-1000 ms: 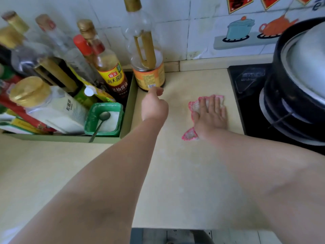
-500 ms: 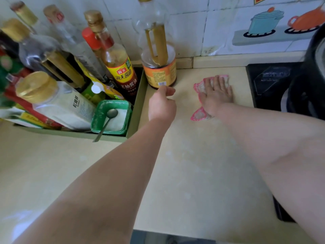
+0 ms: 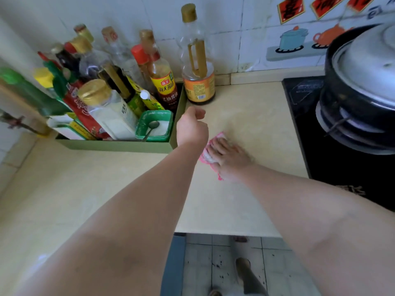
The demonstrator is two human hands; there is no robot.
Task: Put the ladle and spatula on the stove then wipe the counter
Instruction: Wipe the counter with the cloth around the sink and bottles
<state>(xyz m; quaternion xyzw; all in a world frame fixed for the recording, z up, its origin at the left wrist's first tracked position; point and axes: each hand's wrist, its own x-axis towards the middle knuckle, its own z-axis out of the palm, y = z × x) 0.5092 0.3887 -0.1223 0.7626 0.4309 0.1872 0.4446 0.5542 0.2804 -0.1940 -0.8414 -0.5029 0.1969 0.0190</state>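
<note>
My right hand [image 3: 227,159] lies flat on a pink and white cloth [image 3: 206,155] and presses it onto the beige counter [image 3: 245,124], just right of the green box's corner. My left hand [image 3: 191,128] is curled into a loose fist beside the box's right wall [image 3: 178,124], and nothing shows in its fingers. Black stove [image 3: 303,107] at the right carries a black pot with a metal lid [image 3: 363,82]. No ladle or spatula is in view.
A green box [image 3: 115,145] at the left holds several sauce bottles and a small green tub with a spoon [image 3: 154,126]. A tall bottle [image 3: 197,67] stands on the counter by the wall. The counter's front edge [image 3: 226,233] drops to a tiled floor.
My right hand has slid the cloth from near the back wall toward me and to the left, close to the box. My left hand stays by the box.
</note>
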